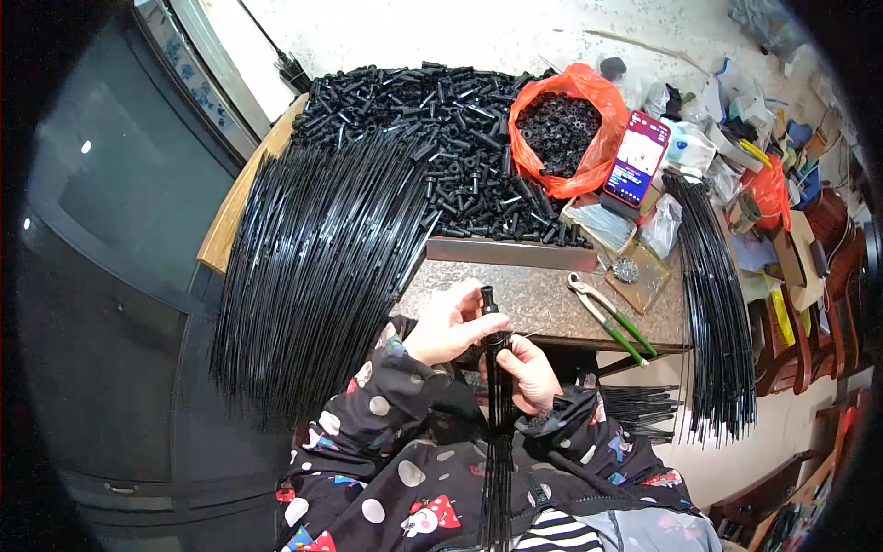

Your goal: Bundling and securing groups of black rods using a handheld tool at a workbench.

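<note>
In front of my chest, a bundle of thin black rods (498,405), which look like umbrella ribs, hangs down over my lap. A black plastic tube (488,300) with a flared end stands at its top. My left hand (449,327) is closed around the tube, thumb across its lower part. Just below, my right hand (533,375) pinches the rods near the tube's base. A thin wire end seems to stick out between the two hands. Some of my fingers are hidden behind the bundle.
Loose black tubes (469,175) are heaped behind a metal strip (510,253). Many black rods (317,267) overhang the table's left side, others (717,313) its right. Nearby are a red bag (589,179) of small black parts, a phone (636,158), green-handled pincers (609,317) and a wire coil (625,270).
</note>
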`<action>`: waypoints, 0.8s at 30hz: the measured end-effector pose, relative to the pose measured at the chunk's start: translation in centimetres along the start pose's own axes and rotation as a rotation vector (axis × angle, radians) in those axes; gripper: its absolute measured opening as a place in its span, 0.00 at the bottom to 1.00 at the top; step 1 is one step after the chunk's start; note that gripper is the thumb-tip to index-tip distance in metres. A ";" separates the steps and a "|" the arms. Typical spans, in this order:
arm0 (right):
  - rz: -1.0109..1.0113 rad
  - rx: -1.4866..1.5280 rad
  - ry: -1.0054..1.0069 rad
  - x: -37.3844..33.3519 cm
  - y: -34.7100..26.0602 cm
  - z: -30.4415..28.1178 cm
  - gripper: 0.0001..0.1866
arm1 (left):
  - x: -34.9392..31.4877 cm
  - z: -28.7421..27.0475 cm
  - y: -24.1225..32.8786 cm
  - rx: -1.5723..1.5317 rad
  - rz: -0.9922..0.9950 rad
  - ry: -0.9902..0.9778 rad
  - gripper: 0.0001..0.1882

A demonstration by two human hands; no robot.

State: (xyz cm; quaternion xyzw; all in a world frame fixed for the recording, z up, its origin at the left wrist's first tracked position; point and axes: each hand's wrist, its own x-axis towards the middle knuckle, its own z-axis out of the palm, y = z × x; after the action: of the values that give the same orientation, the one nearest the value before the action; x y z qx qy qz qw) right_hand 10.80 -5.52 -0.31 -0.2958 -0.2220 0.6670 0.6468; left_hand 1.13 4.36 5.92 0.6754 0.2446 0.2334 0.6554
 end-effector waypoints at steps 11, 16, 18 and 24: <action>0.003 0.026 0.078 -0.1 -0.1 0.8 0.05 | 0.1 -0.4 -0.3 0.437 0.246 0.088 0.12; -0.054 0.041 0.084 -0.1 0.2 1.0 0.04 | -0.1 -1.2 -0.5 0.548 0.298 0.057 0.08; -0.066 0.083 0.090 -0.2 -0.1 0.8 0.05 | 0.0 -0.3 0.9 0.676 0.255 0.048 0.07; 0.017 0.074 0.049 -0.1 -0.3 0.6 0.07 | -0.5 0.1 0.0 0.249 0.156 0.104 0.08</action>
State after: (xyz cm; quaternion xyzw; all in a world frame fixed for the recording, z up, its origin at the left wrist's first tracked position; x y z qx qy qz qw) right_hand 10.64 -5.59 0.38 -0.2901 -0.1788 0.6727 0.6568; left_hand 0.78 3.94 5.89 0.7555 0.2522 0.2862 0.5327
